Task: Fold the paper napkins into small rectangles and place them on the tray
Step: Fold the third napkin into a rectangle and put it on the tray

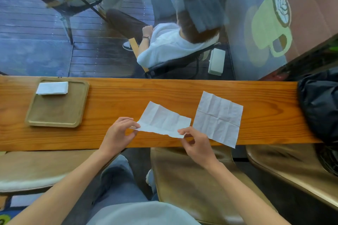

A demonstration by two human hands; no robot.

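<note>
**Napkin half-folded over wooden counter**

On the long orange-brown wood-grain counter (237,89), both hands hold one thin white creased paper napkin (164,118), doubled into a rough rectangle, its near edge lifted and wavy. Left hand (118,133) pinches the near-left corner between thumb and fingertips; right hand (197,142) pinches the near-right corner the same way. Just right of it, a second white paper napkin (218,118) lies flat and unfolded, square, grid of crease lines, its near corner overhanging the counter edge. Well left, a square wooden tray with rounded corners and raised rim (54,124) carries a small white folded napkin rectangle (52,88) at its far side. Crumpled black plastic bag (320,107) sits at the counter's right end.
</note>
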